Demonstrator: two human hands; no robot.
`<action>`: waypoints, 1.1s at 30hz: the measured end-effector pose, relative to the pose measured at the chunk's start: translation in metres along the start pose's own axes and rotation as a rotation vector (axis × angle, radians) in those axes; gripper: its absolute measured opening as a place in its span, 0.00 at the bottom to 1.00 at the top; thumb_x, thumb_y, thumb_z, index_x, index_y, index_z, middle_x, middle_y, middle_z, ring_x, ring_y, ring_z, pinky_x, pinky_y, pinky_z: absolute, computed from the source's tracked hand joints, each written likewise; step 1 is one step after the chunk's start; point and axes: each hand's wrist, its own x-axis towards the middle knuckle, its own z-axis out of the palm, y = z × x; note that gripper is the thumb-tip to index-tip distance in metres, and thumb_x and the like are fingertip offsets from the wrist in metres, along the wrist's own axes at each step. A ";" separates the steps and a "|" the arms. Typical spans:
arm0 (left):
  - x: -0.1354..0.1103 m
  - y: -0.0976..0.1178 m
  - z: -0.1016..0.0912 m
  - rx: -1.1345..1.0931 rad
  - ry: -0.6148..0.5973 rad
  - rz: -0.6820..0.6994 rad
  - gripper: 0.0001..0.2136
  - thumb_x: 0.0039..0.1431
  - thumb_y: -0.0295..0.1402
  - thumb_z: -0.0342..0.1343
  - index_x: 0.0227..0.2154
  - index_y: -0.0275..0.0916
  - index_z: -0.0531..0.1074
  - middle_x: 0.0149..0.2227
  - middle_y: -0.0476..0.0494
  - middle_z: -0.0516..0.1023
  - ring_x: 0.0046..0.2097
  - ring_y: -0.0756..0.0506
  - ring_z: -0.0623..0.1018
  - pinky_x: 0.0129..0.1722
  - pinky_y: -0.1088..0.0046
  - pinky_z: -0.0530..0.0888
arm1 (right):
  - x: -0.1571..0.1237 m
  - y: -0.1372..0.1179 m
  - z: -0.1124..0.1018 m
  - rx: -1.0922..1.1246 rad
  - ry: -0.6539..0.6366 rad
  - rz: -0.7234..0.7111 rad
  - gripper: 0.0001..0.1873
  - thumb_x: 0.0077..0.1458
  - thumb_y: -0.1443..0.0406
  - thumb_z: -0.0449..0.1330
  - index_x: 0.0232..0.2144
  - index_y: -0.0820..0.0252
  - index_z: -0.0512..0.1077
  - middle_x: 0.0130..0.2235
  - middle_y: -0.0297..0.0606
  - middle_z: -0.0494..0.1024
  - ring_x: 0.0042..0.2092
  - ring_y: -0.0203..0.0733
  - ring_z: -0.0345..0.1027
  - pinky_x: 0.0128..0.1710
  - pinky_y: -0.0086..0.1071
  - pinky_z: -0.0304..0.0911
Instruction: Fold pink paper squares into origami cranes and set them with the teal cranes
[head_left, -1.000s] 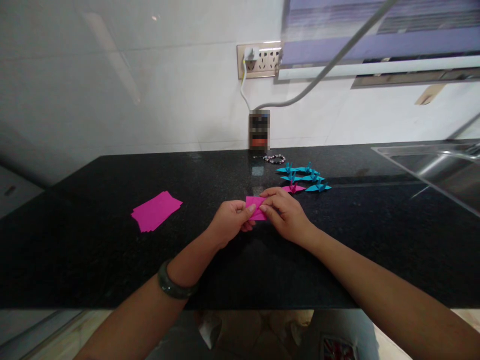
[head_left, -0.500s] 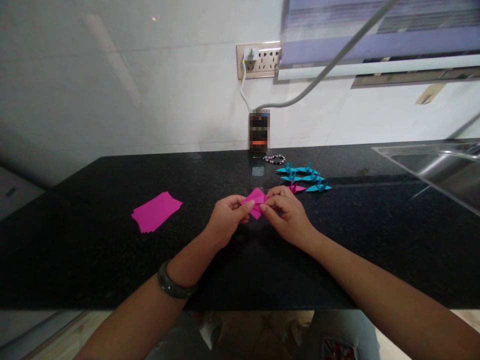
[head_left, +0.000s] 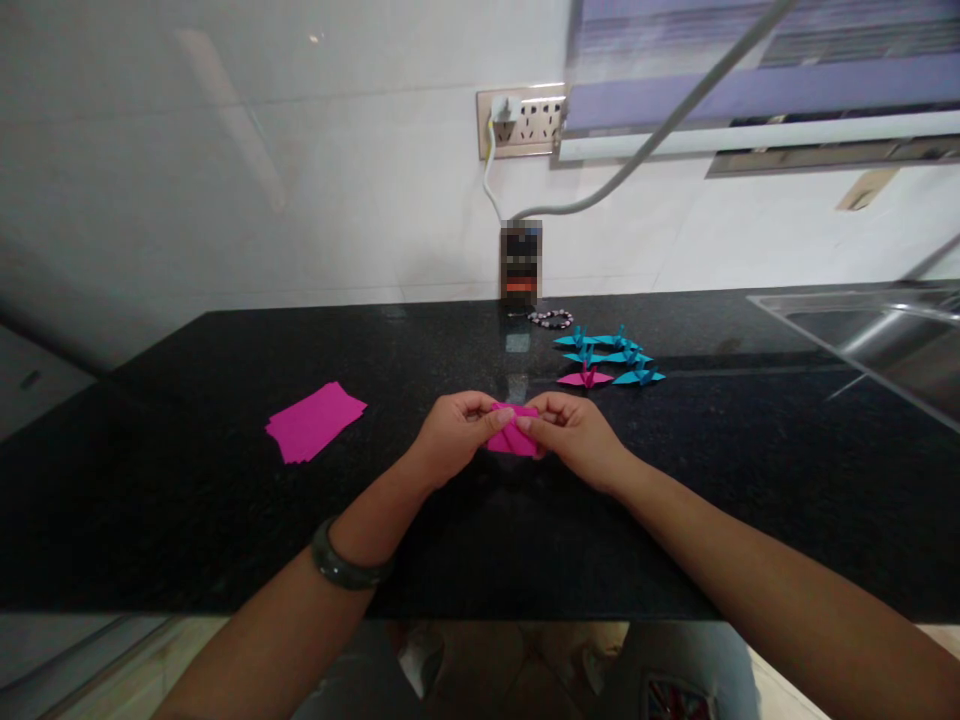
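Note:
A small folded piece of pink origami paper (head_left: 513, 438) is held just above the counter between both hands. My left hand (head_left: 459, 432) pinches its left side, thumb on top and fingers curled behind. From the right, my right hand (head_left: 574, 435) grips it the same way, the two thumb tips almost meeting over the creases. Beyond my right hand stand several blue paper cranes (head_left: 639, 376) in short rows, with one pink paper crane (head_left: 586, 378) at the near left of the group. A fanned stack of pink paper sheets (head_left: 316, 422) lies to the left of my left hand.
The black stone counter (head_left: 225, 540) runs up to a tiled wall. A dark phone-like device (head_left: 521, 262), its face blurred out, leans there with a beaded strap (head_left: 553, 320) before it. A cable (head_left: 489, 170) hangs from the wall socket (head_left: 536, 122). At right is a metal sink (head_left: 885, 335).
The pink paper has turned from a diamond pose to a wider, flatter one and come slightly nearer. My right hand has lowered, its fingers now behind the paper, uncovering the pink crane.

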 end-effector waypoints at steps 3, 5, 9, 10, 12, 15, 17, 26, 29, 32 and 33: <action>0.001 0.000 0.002 -0.021 0.018 0.015 0.11 0.43 0.37 0.59 0.24 0.32 0.69 0.22 0.49 0.70 0.24 0.53 0.67 0.26 0.77 0.64 | -0.001 0.001 0.004 0.079 0.049 0.017 0.12 0.41 0.59 0.61 0.24 0.62 0.65 0.19 0.28 0.67 0.19 0.28 0.58 0.20 0.24 0.55; 0.001 0.000 0.003 -0.015 0.027 0.021 0.11 0.43 0.37 0.59 0.25 0.32 0.70 0.23 0.49 0.71 0.25 0.53 0.68 0.26 0.77 0.65 | -0.001 0.003 0.005 0.123 0.073 0.012 0.11 0.41 0.60 0.61 0.23 0.62 0.64 0.19 0.28 0.67 0.20 0.28 0.58 0.20 0.24 0.55; 0.000 -0.002 0.004 -0.002 0.034 0.010 0.11 0.44 0.37 0.59 0.24 0.32 0.70 0.24 0.47 0.72 0.26 0.53 0.69 0.27 0.76 0.66 | -0.001 0.005 0.005 0.137 0.046 0.013 0.11 0.42 0.61 0.61 0.21 0.62 0.64 0.20 0.29 0.67 0.21 0.28 0.59 0.21 0.24 0.56; 0.000 -0.002 0.004 0.005 0.040 0.008 0.11 0.44 0.37 0.59 0.24 0.32 0.70 0.24 0.47 0.72 0.26 0.52 0.69 0.27 0.76 0.66 | -0.001 0.006 0.004 0.124 0.036 0.021 0.11 0.42 0.60 0.61 0.21 0.62 0.64 0.20 0.29 0.67 0.21 0.28 0.59 0.20 0.24 0.56; 0.000 -0.003 0.004 0.024 0.046 0.008 0.11 0.43 0.37 0.59 0.24 0.32 0.71 0.23 0.47 0.72 0.25 0.52 0.69 0.26 0.76 0.66 | 0.000 0.006 0.003 0.104 0.034 0.037 0.12 0.41 0.59 0.61 0.21 0.62 0.65 0.20 0.29 0.67 0.21 0.28 0.58 0.19 0.24 0.55; 0.001 -0.003 0.003 0.040 0.044 0.015 0.11 0.43 0.37 0.59 0.24 0.32 0.71 0.23 0.48 0.72 0.25 0.53 0.69 0.26 0.77 0.66 | 0.000 0.007 0.003 0.113 0.056 0.049 0.13 0.40 0.59 0.62 0.20 0.62 0.66 0.20 0.29 0.66 0.20 0.28 0.56 0.17 0.23 0.53; 0.000 -0.003 0.004 0.053 0.048 0.015 0.10 0.44 0.36 0.59 0.23 0.32 0.71 0.22 0.48 0.72 0.25 0.53 0.68 0.26 0.78 0.65 | 0.000 0.006 0.003 0.125 0.051 0.058 0.13 0.40 0.59 0.62 0.20 0.63 0.66 0.20 0.29 0.66 0.20 0.28 0.56 0.17 0.23 0.52; 0.000 -0.002 0.001 0.173 0.057 0.034 0.11 0.46 0.38 0.56 0.24 0.33 0.70 0.22 0.48 0.71 0.24 0.53 0.68 0.25 0.77 0.65 | 0.001 0.004 -0.002 0.087 -0.096 0.174 0.13 0.43 0.58 0.60 0.20 0.63 0.66 0.15 0.28 0.65 0.16 0.27 0.55 0.15 0.22 0.52; 0.001 -0.004 -0.001 0.202 0.038 0.037 0.11 0.47 0.38 0.55 0.24 0.33 0.70 0.22 0.48 0.71 0.24 0.53 0.68 0.24 0.77 0.65 | 0.001 0.007 -0.003 0.089 -0.095 0.161 0.14 0.43 0.58 0.60 0.19 0.63 0.66 0.14 0.28 0.65 0.16 0.27 0.56 0.15 0.22 0.54; 0.001 -0.005 -0.002 0.268 0.021 0.048 0.12 0.47 0.39 0.54 0.25 0.34 0.69 0.21 0.49 0.70 0.22 0.53 0.67 0.22 0.78 0.63 | 0.001 0.008 -0.003 0.131 -0.079 0.163 0.14 0.43 0.58 0.60 0.18 0.63 0.66 0.14 0.29 0.66 0.16 0.27 0.57 0.16 0.22 0.56; 0.001 -0.006 -0.002 0.293 0.022 0.057 0.12 0.47 0.40 0.54 0.25 0.34 0.69 0.21 0.49 0.69 0.22 0.53 0.66 0.22 0.78 0.62 | 0.002 0.009 -0.003 0.142 -0.079 0.169 0.14 0.43 0.58 0.60 0.18 0.63 0.66 0.14 0.29 0.66 0.16 0.27 0.58 0.16 0.23 0.56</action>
